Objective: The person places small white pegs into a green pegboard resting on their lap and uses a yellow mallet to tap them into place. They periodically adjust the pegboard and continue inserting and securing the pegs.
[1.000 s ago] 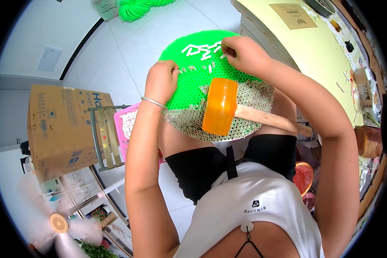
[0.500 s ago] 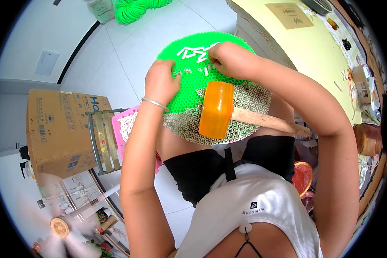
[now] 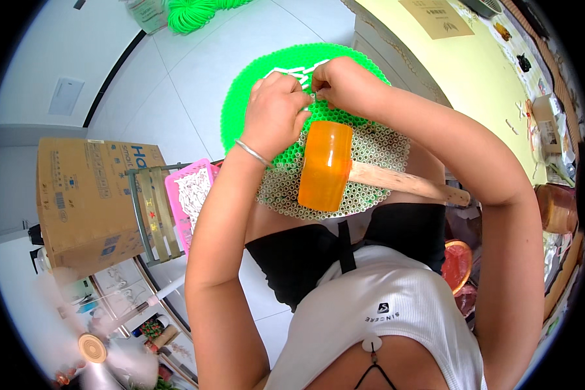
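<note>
My left hand (image 3: 276,110) and right hand (image 3: 350,84) meet, fingers curled in, over the round green honeycomb disc (image 3: 237,123) that lies beneath them across my thighs (image 3: 428,170). A short pale tube (image 3: 314,97) shows right between the two sets of fingertips. It is too small, and my knuckles cover too much, so I cannot tell which hand pinches it, if either.

Good handling here, I judge, means a light pinch low on the tube, its axis in line with the cell beneath, one hand steadying while the other turns or presses gently. Forcing it at a slant could bend the cell wall.

Just beyond the grip, loose white tubes (image 3: 292,69) lie on the disc, close enough that a dragging knuckle might scatter them. On my side of the grip rests the amber-headed mallet (image 3: 326,166), over pale-filled cells (image 3: 370,146); its weight could tip the disc, so level thighs help.
</note>
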The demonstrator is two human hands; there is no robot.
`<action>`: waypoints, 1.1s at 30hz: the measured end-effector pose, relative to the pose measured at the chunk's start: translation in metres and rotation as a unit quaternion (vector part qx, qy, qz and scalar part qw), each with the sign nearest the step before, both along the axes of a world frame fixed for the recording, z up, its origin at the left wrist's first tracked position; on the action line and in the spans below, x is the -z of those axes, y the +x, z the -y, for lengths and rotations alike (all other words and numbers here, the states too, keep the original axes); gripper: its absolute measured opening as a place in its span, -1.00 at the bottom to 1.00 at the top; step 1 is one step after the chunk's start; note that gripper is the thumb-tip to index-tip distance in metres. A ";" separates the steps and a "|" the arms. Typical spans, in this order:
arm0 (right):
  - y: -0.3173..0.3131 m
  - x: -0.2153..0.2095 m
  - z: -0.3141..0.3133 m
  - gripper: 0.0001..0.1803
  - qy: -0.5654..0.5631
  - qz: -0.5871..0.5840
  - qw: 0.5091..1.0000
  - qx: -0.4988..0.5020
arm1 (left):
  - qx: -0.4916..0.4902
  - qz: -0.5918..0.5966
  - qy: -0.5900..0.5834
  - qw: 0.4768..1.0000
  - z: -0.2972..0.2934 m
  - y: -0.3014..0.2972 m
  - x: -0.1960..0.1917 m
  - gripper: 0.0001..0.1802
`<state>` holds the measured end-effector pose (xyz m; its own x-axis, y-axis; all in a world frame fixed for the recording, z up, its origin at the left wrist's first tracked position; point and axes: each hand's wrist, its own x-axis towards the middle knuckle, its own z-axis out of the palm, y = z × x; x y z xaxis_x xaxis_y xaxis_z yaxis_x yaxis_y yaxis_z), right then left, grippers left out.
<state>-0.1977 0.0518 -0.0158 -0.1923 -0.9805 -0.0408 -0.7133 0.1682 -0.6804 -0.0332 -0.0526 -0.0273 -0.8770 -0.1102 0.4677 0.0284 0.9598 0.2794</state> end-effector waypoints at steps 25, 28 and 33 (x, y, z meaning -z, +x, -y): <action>0.002 0.025 -0.017 -0.90 -0.118 -0.079 0.990 -0.018 | -0.098 -0.024 0.359 0.928 0.007 -0.002 0.001 -0.83; 0.003 0.030 -0.014 -0.87 -0.121 -0.089 0.988 -0.024 | -0.122 -0.002 0.287 0.950 0.002 -0.004 -0.003 -0.87; 0.005 0.029 -0.015 -0.86 -0.123 -0.076 0.989 -0.018 | -0.156 -0.025 0.357 0.921 0.004 0.009 -0.005 -0.87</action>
